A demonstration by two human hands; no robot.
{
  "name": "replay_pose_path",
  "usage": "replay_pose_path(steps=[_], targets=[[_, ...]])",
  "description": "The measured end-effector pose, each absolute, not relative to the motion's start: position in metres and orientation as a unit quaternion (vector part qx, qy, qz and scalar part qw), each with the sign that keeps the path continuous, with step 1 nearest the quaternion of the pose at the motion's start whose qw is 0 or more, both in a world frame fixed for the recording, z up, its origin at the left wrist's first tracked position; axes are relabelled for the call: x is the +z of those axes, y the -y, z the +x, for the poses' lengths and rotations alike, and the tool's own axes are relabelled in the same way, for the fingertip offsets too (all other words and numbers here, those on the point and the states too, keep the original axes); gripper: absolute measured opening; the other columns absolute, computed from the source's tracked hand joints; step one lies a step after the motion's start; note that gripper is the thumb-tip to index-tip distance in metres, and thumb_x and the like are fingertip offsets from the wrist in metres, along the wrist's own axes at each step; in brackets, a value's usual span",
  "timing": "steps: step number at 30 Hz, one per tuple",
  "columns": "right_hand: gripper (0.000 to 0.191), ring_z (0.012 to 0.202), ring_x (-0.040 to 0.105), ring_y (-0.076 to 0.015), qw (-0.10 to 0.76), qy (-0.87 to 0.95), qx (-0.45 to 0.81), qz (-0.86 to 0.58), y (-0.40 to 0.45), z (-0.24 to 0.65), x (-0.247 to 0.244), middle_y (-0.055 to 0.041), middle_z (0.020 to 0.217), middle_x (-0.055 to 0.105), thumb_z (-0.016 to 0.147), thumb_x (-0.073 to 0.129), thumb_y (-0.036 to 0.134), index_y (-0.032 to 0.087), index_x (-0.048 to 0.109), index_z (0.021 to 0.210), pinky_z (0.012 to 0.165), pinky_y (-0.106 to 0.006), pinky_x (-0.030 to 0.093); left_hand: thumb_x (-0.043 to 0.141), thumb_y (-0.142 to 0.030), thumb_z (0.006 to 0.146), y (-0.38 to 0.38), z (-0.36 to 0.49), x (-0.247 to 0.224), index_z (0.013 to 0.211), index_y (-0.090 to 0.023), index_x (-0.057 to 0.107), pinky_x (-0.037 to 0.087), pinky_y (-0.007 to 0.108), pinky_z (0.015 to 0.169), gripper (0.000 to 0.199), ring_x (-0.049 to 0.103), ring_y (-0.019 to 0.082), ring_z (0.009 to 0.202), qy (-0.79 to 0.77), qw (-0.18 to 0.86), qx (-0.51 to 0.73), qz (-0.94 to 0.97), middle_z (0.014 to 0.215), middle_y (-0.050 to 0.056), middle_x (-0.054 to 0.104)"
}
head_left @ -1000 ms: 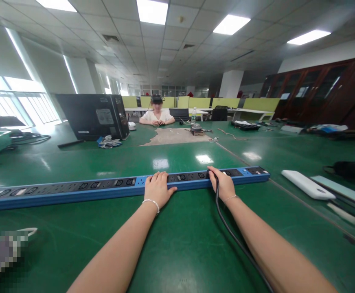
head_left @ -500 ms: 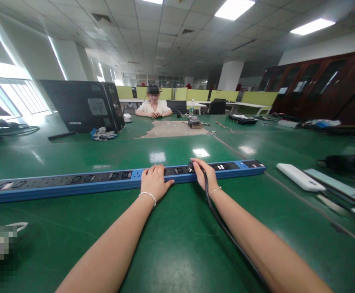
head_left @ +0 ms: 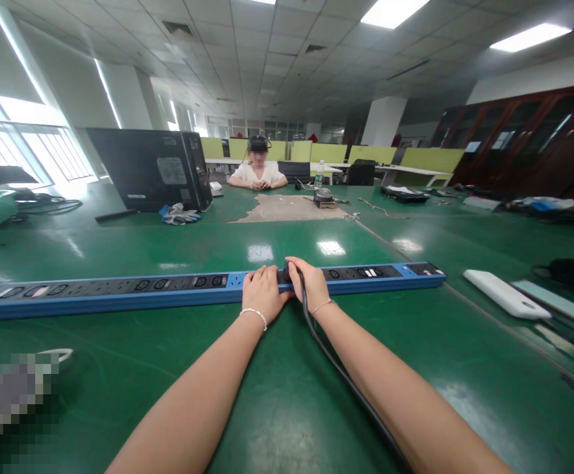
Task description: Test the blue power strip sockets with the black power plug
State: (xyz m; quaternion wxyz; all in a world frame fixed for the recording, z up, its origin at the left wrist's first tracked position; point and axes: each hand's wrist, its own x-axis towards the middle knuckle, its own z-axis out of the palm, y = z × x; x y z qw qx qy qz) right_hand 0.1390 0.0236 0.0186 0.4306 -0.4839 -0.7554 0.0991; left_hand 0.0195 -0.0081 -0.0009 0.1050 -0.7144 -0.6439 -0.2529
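Observation:
A long blue power strip (head_left: pixel 119 303) with black sockets lies across the green table. My left hand (head_left: pixel 264 291) grips it just right of the blue socket section, fingers over the top and thumb along the near side. Close beside it, my right hand (head_left: pixel 311 280) is closed around a black power plug (head_left: pixel 287 271). The plug is at the strip's sockets, its prongs hidden, so I cannot tell how deep it sits. From it a black cable (head_left: pixel 334 359) runs down along my right forearm.
Behind the strip stand a black computer case (head_left: pixel 153 170) and gloves (head_left: pixel 179 214). Across the table sits a person (head_left: pixel 259 172), hands together. A white device (head_left: pixel 504 294) lies to the right, a blurred object (head_left: pixel 10 395) at near left, and a brown sheet (head_left: pixel 280 208) farther back.
My right hand has carried the plug left along the strip, from clear of the sockets to right beside my left hand. The left hand keeps its hold; the view has shifted slightly.

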Motion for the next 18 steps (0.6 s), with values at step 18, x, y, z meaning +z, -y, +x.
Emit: replay_pose_path(steps=[18], targets=[[0.04, 0.1, 0.061, -0.0183, 0.292, 0.823, 0.042, -0.486, -0.006, 0.147, 0.019, -0.0073, 0.113, 0.065, 0.086, 0.04, 0.019, 0.018, 0.048, 0.126, 0.096, -0.032, 0.04, 0.035, -0.018, 0.088, 0.011, 0.022, 0.007, 0.139, -0.028, 0.029, 0.031, 0.04, 0.104, 0.053, 0.047, 0.015, 0.121, 0.567, 0.052, -0.299, -0.766, 0.137, 0.003, 0.048]])
